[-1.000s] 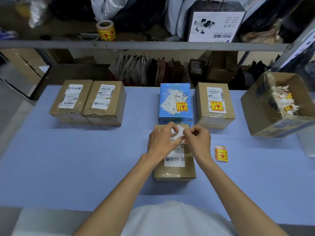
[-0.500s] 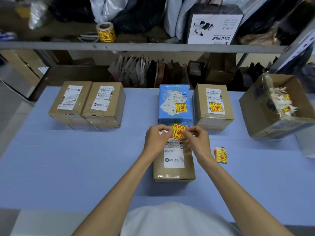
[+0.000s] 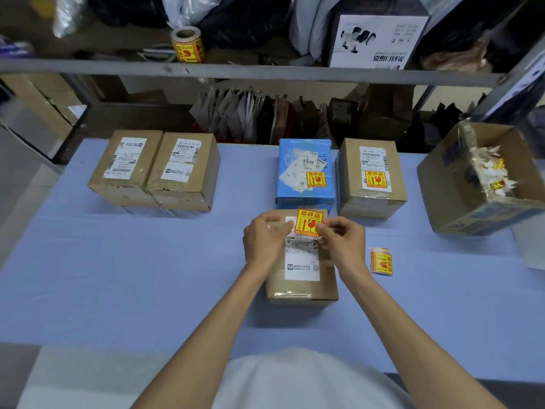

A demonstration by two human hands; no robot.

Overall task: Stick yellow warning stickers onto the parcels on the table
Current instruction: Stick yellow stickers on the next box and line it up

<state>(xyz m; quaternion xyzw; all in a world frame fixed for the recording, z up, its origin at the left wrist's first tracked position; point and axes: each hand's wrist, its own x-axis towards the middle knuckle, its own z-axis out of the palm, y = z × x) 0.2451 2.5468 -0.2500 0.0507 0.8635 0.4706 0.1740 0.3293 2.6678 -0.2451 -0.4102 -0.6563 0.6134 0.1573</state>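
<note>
A square yellow sticker [image 3: 308, 222], printed in red with the characters 易碎品 above a broken-glass symbol and two upright arrows, is being held face up just over the far end of the near brown parcel [image 3: 300, 287], which is lying at the middle of the blue table [image 3: 118, 276]. The left grip [image 3: 265, 240] is pinching the sticker's left edge between thumb and curled fingers. The right grip [image 3: 342, 243] is pinching its lower right corner in the same manner. A white shipping label with barcode is showing on the parcel beneath; its small print is not legible.

Behind it, a blue parcel [image 3: 305, 172] and a brown parcel [image 3: 371, 172] are each carrying an identical sticker on their labels. Two brown parcels at the left [image 3: 126, 166] [image 3: 184, 172], touching one another, are bearing white labels only. A small stack of stickers [image 3: 381, 261] is lying on the table just beside the right forearm, and a sticker roll [image 3: 188, 45] is standing on the shelf.

One second ago only a white paper face was showing between the fingers. Half a second ago the yellow face was tilted cornerwise; it is now sitting squarer to the parcel.
</note>
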